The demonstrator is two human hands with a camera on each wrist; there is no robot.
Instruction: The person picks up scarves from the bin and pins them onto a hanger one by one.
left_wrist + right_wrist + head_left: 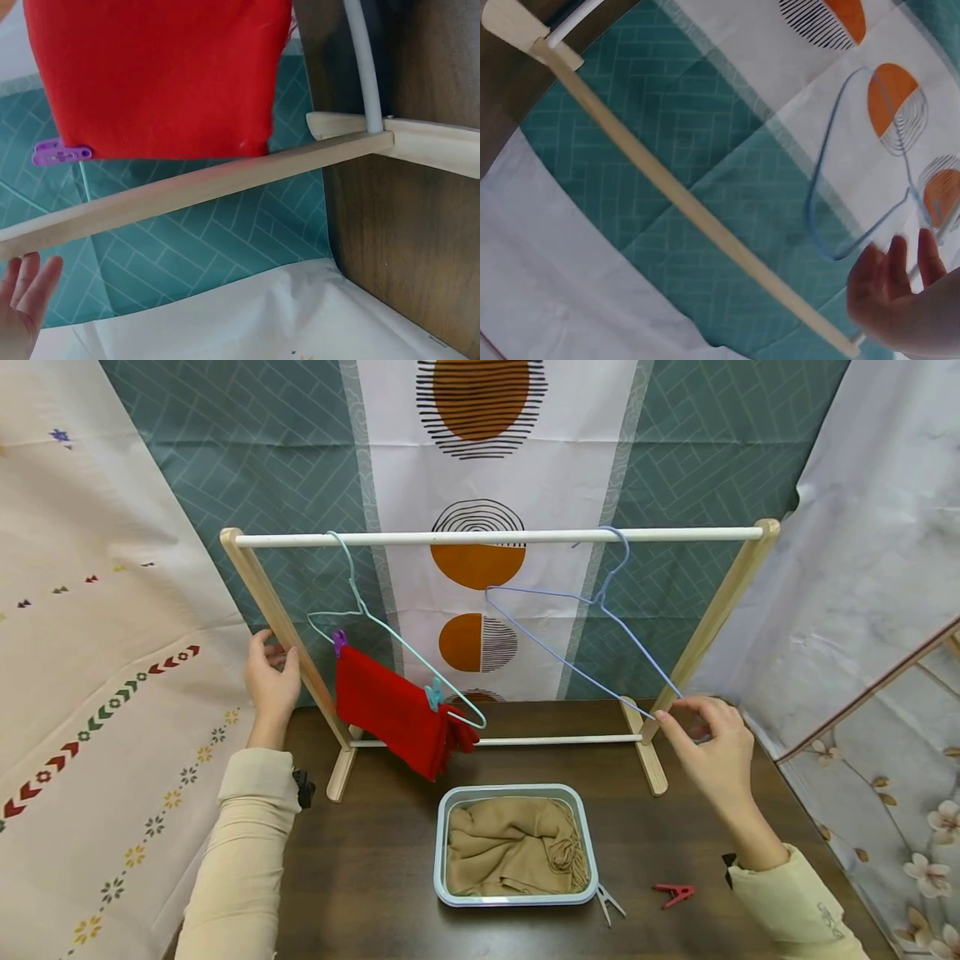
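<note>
A white-railed wooden clothes rack (487, 537) carries two hangers. My right hand (708, 747) pinches the lower right corner of the blue hanger (573, 668), whose hook is over the rail; that corner is hidden by my fingers. My left hand (272, 685) is at the rack's left post (187, 187), with loosely bent fingers right at the wood. Between the hands, the mint hanger (405, 643) tilts down to the right. A folded red cloth (390, 706) hangs from it, held by a purple clothespin (61, 152) and a teal clothespin (434, 694).
In front of the rack stands a light blue basin (517, 900) holding a folded tan fringed scarf (510, 843). A grey clothespin (611, 903) lies at its lower right corner, and a red clothespin (674, 893) lies further right. Patterned curtains surround the dark wooden table (360, 877).
</note>
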